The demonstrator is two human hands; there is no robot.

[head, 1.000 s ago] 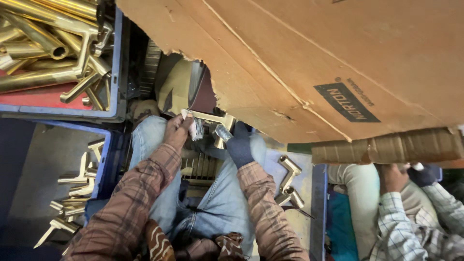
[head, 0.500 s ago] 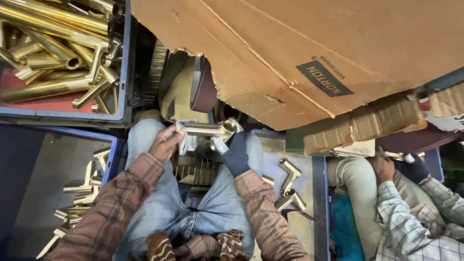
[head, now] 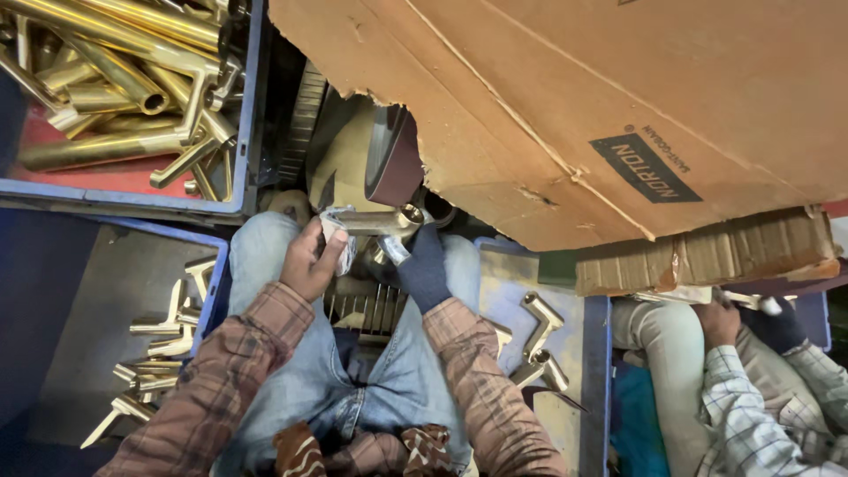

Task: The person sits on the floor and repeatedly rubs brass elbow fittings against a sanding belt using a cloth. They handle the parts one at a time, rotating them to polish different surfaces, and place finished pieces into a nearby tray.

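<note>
You held a brass fitting up to the sanding belt, both hands on it.

Head view: your left hand (head: 309, 261) was closed around one end of the brass fitting (head: 375, 221), a scrap of pale cloth (head: 338, 231) between palm and metal. Your right hand (head: 422, 265), in a dark glove, was curled shut on the other end. The fitting lay level just above your knees, its open end at 3 o'clock, just under the brown sanding belt (head: 393, 155). A blue crate (head: 250, 97) of brass parts sat at 10 o'clock; a torn cardboard sheet (head: 565, 97) hung at 1 o'clock.
</note>
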